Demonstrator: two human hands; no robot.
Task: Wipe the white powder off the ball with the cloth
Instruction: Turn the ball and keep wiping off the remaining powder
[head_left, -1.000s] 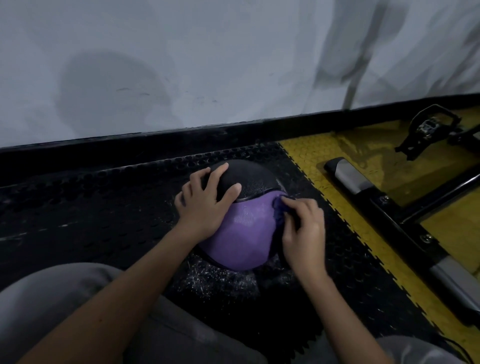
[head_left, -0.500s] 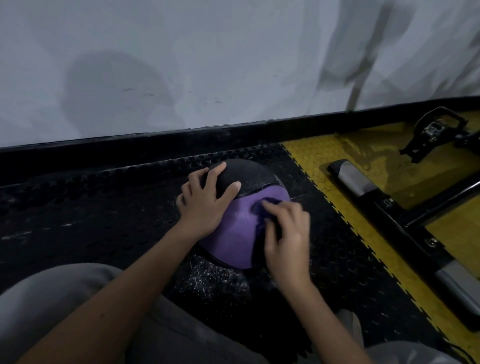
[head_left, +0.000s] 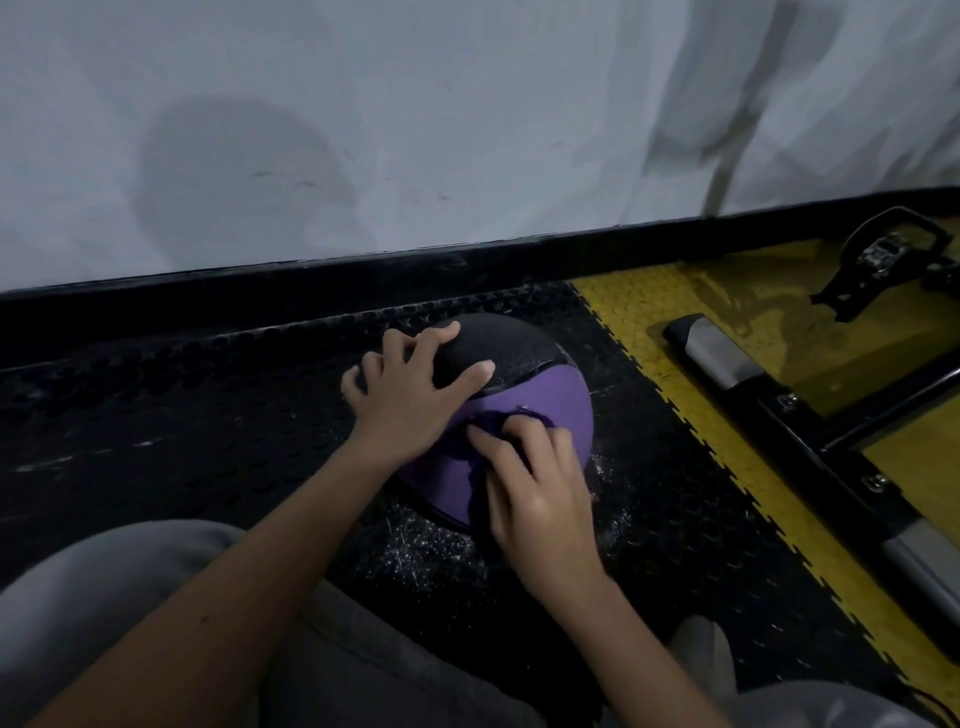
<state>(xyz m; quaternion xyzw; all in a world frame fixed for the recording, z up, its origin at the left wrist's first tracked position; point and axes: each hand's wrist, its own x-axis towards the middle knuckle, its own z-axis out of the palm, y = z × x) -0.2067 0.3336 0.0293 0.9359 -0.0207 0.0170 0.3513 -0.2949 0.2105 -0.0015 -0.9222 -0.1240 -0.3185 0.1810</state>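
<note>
Purple-and-black ball (head_left: 558, 395) sits on the black mat (head_left: 208, 415) near the wall (head_left: 467, 130), with white powder (head_left: 431, 551) scattered at its near side. Left hand (head_left: 410, 402) rests on its black top, fingers spread apart. Right hand (head_left: 535, 499) presses a dark cloth (head_left: 501, 422) against the purple half, fingers curled on it

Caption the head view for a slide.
On a black mat, the left hand steadies the ball while the right hand presses a purple cloth to it.
</note>
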